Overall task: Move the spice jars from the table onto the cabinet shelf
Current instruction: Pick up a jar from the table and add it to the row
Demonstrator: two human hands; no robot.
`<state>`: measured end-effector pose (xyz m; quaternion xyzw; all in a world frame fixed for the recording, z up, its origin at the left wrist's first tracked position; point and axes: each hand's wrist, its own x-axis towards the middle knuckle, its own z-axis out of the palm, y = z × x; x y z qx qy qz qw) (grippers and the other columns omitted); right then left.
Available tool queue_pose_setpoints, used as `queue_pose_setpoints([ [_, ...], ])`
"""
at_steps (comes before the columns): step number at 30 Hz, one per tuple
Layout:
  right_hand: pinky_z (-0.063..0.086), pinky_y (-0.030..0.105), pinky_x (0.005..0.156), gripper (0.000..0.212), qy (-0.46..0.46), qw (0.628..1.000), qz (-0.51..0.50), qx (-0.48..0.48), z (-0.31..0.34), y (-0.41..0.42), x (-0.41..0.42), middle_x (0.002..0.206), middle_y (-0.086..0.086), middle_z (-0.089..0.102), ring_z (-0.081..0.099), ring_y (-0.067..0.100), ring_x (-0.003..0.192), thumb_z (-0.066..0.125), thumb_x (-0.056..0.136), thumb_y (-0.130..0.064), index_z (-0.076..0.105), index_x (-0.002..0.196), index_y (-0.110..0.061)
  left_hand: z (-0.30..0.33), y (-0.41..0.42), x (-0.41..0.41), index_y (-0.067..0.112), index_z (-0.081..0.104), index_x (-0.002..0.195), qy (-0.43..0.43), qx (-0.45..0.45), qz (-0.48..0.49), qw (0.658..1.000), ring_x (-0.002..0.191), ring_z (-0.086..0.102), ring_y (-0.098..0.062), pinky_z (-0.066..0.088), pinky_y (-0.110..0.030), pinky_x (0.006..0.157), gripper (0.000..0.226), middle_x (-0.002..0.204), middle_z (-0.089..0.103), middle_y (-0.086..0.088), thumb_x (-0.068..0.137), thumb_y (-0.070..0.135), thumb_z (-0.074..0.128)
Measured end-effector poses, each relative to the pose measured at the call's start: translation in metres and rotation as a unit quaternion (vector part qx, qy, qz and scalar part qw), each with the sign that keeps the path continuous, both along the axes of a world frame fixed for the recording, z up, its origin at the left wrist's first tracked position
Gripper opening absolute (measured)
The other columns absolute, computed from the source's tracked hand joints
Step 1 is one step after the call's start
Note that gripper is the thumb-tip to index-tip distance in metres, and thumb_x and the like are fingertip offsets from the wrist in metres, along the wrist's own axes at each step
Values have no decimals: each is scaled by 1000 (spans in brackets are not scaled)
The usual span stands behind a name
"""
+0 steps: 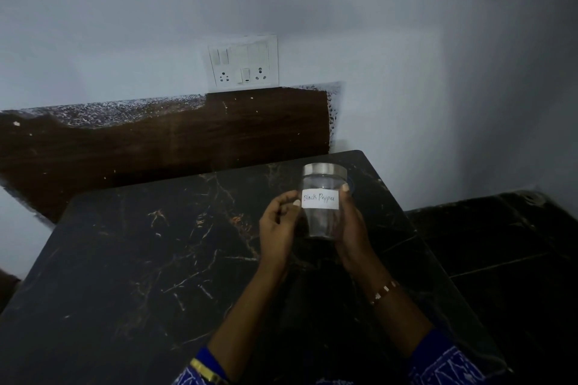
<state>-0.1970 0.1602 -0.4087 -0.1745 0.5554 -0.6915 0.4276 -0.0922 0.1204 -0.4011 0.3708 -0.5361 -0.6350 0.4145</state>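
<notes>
Both forearms extended forward; left hand (276,222) and right hand (352,225) cupped, thumbs curled round something gripped between.

A clear jar (322,216), glass or plastic, hard to tell in the dim light, has a brushed metal lid (324,169) and a white paper label (320,198). It sits over a glossy black marble-look table (156,259) with gold veins. Behind is a dark wood-grain panel (187,141), flecked with white paint, and a matt painted wall (125,25).
</notes>
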Motion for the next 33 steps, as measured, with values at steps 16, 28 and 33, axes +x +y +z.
queue_pose_setpoints([
  [16, 38, 31, 93, 50, 223, 974, -21, -33, 99, -36, -24, 124, 14, 55, 53, 27, 112, 32, 98, -42, 48, 125, -3, 81, -45, -22, 13, 58, 106, 49, -41, -60, 996, 99, 61, -26, 50, -42, 89, 25, 106, 63, -12, 98, 22, 36],
  [28, 51, 20, 65, 38, 401, 891, 40, -208, 302, -80, -72, 105, 2, 64, 62, 9, 82, 59, 88, -35, 55, 120, -14, 278, -100, -62, 14, 57, 117, 88, -355, 40, 930, 93, 64, -14, 55, -24, 80, 29, 102, 64, -1, 97, 26, 40],
  [33, 58, 29, 69, 54, 390, 877, -7, -280, 385, -88, -103, 117, 6, 61, 65, 19, 94, 65, 84, -33, 44, 129, -13, 365, -115, -93, 10, 55, 122, 99, -429, 28, 897, 89, 63, -9, 55, -18, 75, 33, 99, 65, 1, 98, 26, 39],
])
